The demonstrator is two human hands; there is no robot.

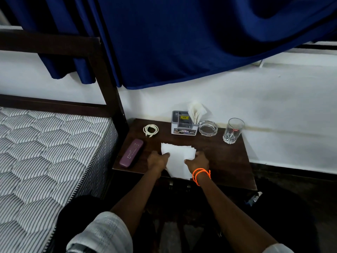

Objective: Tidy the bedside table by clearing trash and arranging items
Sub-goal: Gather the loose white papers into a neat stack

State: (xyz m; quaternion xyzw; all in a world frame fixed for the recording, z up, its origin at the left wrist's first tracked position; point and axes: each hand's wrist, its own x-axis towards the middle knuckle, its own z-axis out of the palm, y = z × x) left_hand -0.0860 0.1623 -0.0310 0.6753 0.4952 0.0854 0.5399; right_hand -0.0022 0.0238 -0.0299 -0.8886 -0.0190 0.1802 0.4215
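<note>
My left hand (158, 160) and right hand (197, 161) each pinch an edge of the soft, rumpled white tissue (177, 157) on the dark wooden table (222, 157).

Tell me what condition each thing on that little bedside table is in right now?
White paper: flat on the table, gripped on both sides.
Left hand: closed on the paper's left edge.
Right hand: closed on its right edge.
Drinking glass: upright, looks empty.
Glass ashtray: looks empty.
Organizer box: upright, napkins standing in one compartment.
White cable: coiled.
Purple case: shut, lying flat.
</note>
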